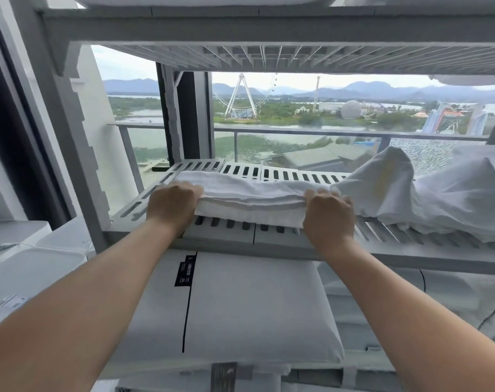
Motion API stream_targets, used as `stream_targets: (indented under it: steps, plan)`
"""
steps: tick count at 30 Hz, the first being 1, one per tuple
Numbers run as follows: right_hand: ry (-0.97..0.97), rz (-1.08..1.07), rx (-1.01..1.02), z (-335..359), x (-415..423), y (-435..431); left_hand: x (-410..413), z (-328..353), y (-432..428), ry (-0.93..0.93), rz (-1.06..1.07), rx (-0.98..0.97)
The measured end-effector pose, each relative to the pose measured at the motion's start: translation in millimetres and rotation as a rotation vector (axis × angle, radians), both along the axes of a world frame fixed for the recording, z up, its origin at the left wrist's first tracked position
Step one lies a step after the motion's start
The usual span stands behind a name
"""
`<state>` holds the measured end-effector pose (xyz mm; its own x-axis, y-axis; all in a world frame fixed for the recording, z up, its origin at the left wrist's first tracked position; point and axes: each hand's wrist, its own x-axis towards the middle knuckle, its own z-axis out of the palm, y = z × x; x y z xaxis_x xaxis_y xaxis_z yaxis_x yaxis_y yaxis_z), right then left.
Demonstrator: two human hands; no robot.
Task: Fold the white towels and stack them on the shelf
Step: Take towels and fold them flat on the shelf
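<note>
The folded towel (249, 203) lies on the slatted shelf (283, 174), its near edge close to the shelf's front lip. The left hand (171, 206) grips its left end with fingers curled over the top layers. The right hand (329, 217) grips the right end the same way. Both hands have hold of the towel and neither is free.

The step in hand looks like seating this towel as the base of the stack. To do it well:

1. Push with both hands evenly, so the towel slides back square to the slats and does not skew.
2. Pinch all the layers together; the edges show several folds that could splay if only the top 1 is dragged.
3. Stop short of the heap (427, 193) of loose white cloth on the right, which touches or nearly touches the towel's right end and could snag it.
4. Let go by lifting the fingers straight up, then flatten the sagging middle with an open palm.

A level base probably matters, since later towels will sit on it. The pillow (257, 301) on the shelf below is out of the way.
</note>
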<state>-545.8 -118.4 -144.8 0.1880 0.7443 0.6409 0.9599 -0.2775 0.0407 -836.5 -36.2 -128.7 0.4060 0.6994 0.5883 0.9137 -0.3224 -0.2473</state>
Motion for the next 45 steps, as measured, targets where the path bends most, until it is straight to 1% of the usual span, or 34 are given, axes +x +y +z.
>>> stream_targets:
  steps: [3, 7, 13, 15, 18, 21, 22, 25, 28, 29, 32, 34, 36, 37, 38, 39, 40, 41, 42, 44, 45]
  plan:
    - [0.021, -0.048, 0.027, 13, 12, 24, 14, 10, 28, -0.044, 0.014, 0.04]
    - [-0.028, -0.109, -0.007, 31, 31, 65, 33, 23, 78, -0.072, -0.015, 0.097]
    - [-0.109, -0.196, -0.07, 43, 62, 147, 58, 32, 181, 0.004, -0.111, 0.121]
    - [-0.096, -0.174, -0.16, 36, 73, 177, 67, 26, 209, 0.042, -0.11, 0.074]
    - [-0.073, -0.147, -0.365, 10, 87, 213, 79, 0, 244, 0.079, -0.092, -0.105]
    - [0.01, -0.121, -0.451, -16, 98, 232, 84, -20, 263, -0.05, -0.184, -0.42]
    - [0.056, -0.109, -0.456, -20, 100, 233, 84, -22, 265, -0.081, -0.211, -0.487]
    - [0.144, -0.068, -0.442, -23, 104, 232, 80, -19, 266, -0.04, -0.215, -0.519]
    - [0.143, -0.002, -0.441, -19, 100, 232, 75, -9, 266, 0.123, -0.122, -0.473]
    - [0.169, 0.035, -0.43, -19, 98, 231, 74, -4, 265, 0.167, -0.075, -0.46]
    - [0.36, 0.144, -0.383, -20, 95, 227, 78, 7, 259, 0.18, 0.034, -0.441]
    - [0.435, 0.165, -0.366, -19, 95, 222, 89, 9, 246, 0.105, 0.028, -0.382]
    - [0.468, 0.16, -0.366, -14, 96, 218, 110, 8, 227, -0.129, -0.133, -0.331]
    - [0.463, 0.149, -0.372, -11, 98, 216, 122, 8, 216, -0.248, -0.251, -0.352]
    - [0.449, 0.124, -0.383, -9, 101, 213, 134, 7, 206, -0.321, -0.36, -0.413]
    - [0.433, 0.087, -0.398, -7, 106, 209, 145, 5, 196, -0.329, -0.431, -0.506]
    - [0.424, 0.035, -0.41, -6, 110, 205, 155, 1, 188, -0.277, -0.45, -0.612]
    - [0.429, -0.018, -0.413, -5, 115, 201, 161, -5, 182, -0.184, -0.424, -0.701]
    - [0.444, -0.065, -0.408, -5, 119, 198, 164, -12, 178, -0.072, -0.376, -0.738]
    - [0.495, -0.117, -0.414, -5, 125, 193, 165, -24, 175, 0.094, -0.297, -0.705]
    - [0.535, -0.128, -0.427, -5, 127, 193, 165, -27, 174, 0.125, -0.272, -0.692]
